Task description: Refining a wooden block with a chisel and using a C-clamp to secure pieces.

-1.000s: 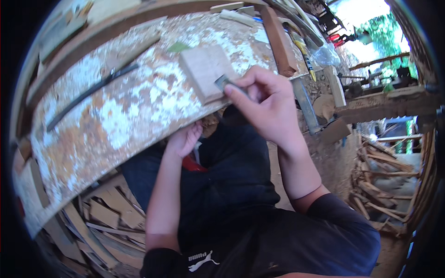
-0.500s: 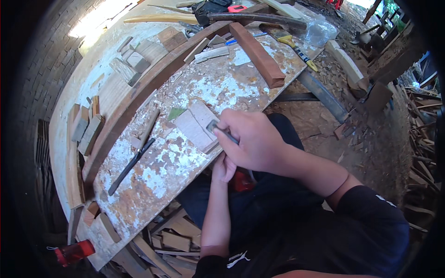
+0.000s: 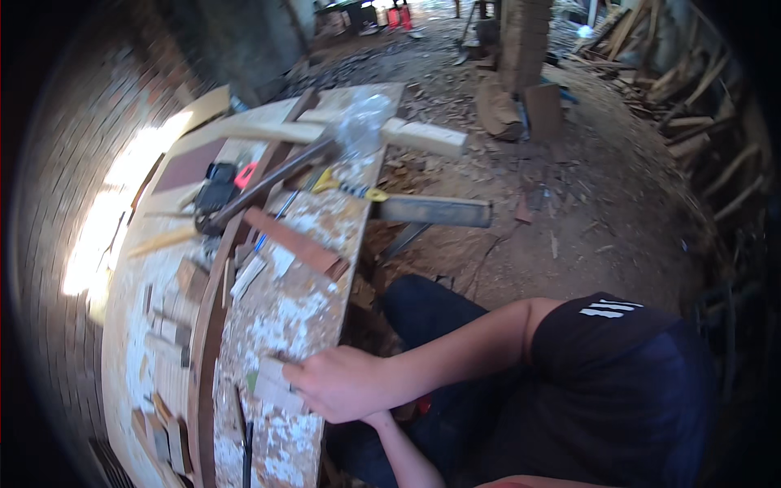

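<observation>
Lying left to right on a paint-flecked workbench (image 3: 285, 455): a cluster of small wooden blocks (image 3: 157, 435), one long brown rail (image 3: 213, 346), one slim dark rod (image 3: 247, 455), one green scrap (image 3: 252, 381), one pale flat wooden block (image 3: 277, 394) near the edge. Next, the right hand (image 3: 342, 384), curled over the flat block's right side; anything pinched is hidden, grip indeterminable. Beyond, the left forearm (image 3: 408, 457) runs up behind the right hand, left hand concealed, grip likewise indeterminable.
</observation>
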Demonstrator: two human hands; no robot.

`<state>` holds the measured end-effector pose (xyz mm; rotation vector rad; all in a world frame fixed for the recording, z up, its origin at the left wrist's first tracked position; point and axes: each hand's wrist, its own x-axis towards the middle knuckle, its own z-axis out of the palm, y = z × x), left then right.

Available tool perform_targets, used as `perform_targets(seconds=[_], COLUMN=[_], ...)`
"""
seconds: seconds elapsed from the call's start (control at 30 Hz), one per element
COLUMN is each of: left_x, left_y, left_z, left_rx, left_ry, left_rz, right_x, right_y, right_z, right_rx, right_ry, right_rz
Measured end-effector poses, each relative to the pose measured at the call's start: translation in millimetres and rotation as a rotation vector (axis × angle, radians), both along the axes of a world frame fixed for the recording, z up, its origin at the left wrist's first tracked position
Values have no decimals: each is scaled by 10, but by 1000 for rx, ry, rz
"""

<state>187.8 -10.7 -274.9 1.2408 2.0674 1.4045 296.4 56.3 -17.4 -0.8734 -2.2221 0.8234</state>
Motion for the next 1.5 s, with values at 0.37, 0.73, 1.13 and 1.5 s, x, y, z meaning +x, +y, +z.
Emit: perform_targets(seconds=[0.37, 0.73, 1.13, 1.5], left_x=[-356, -244, -200, -176], left_y=[-238, -212, -157, -184], left_z=[-81, -95, 189, -5], left_rx=[123, 186, 302, 244], left_ry=[-1500, -1532, -1886, -1757], left_rz=[-577, -663, -112, -273], right_x=[55, 51, 117, 45], right_y=[158, 140, 92, 139], right_z=[165, 25, 110, 2], right_rx=[-141, -28, -118, -34], right_ry=[24, 139, 53, 116], right_rz=[182, 124, 141, 155])
